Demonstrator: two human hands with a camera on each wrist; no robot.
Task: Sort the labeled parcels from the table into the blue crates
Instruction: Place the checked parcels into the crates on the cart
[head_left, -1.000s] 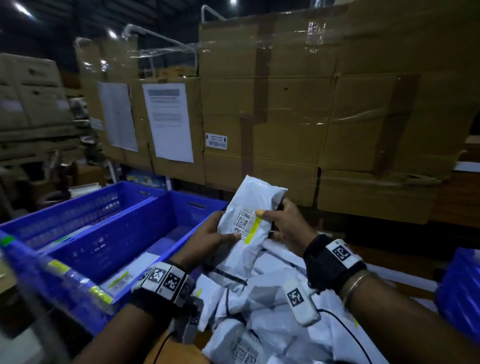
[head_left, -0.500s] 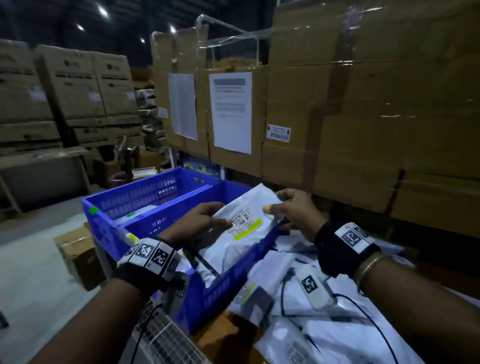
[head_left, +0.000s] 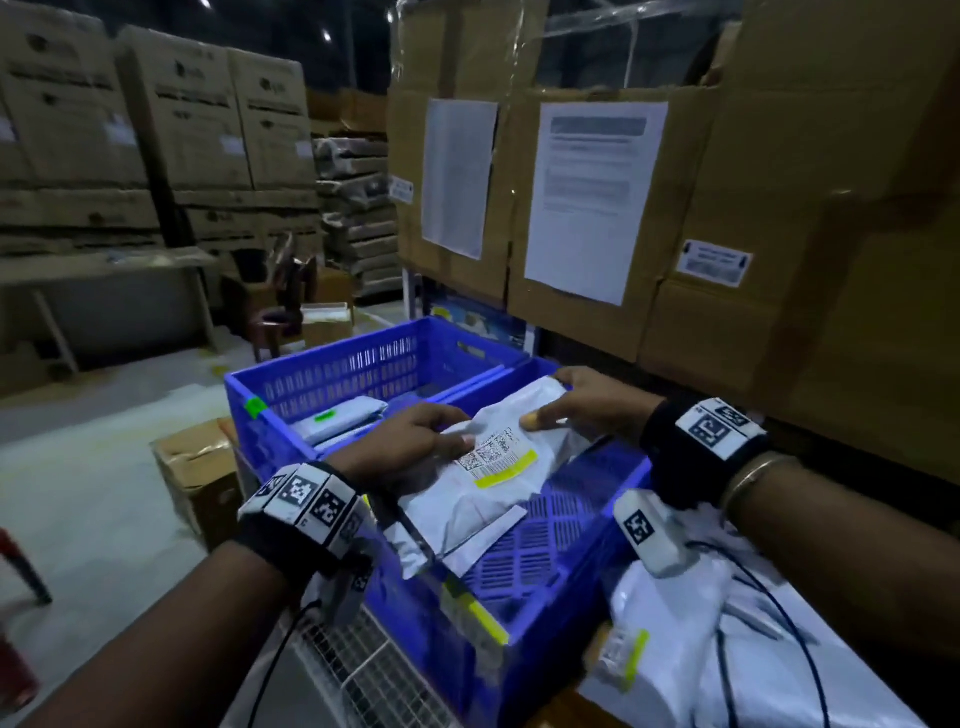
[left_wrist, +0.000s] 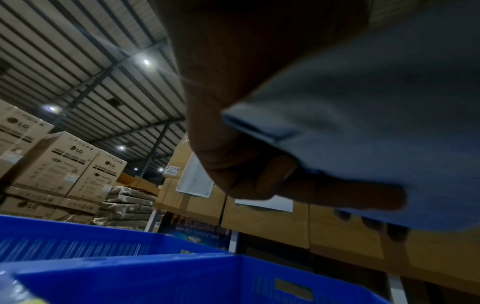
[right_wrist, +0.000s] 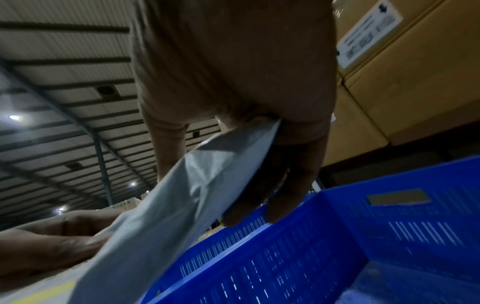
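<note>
Both my hands hold one white plastic parcel (head_left: 498, 467) with a QR label and a yellow stripe, lying nearly flat above the near blue crate (head_left: 566, 540). My left hand (head_left: 415, 441) grips its left edge, thumb on top. My right hand (head_left: 576, 405) pinches its far right end, thumb on top and fingers beneath. In the right wrist view the parcel (right_wrist: 182, 205) runs from my right hand (right_wrist: 259, 148) down to my left hand (right_wrist: 52, 242). In the left wrist view my left hand (left_wrist: 259, 160) curls round the parcel (left_wrist: 376, 123). The far blue crate (head_left: 363, 364) holds a parcel with a green mark (head_left: 337, 418).
More white parcels (head_left: 727, 649) lie piled on the table at lower right. Taped cardboard cartons (head_left: 779, 208) with paper sheets stand right behind the crates. A small cardboard box (head_left: 197, 467) sits on the floor left of the crates. A wire rack (head_left: 363, 670) is below the near crate.
The parcel has gone from upright in front of me to nearly flat over the near blue crate. Both hands moved left with it, and my view swung left.
</note>
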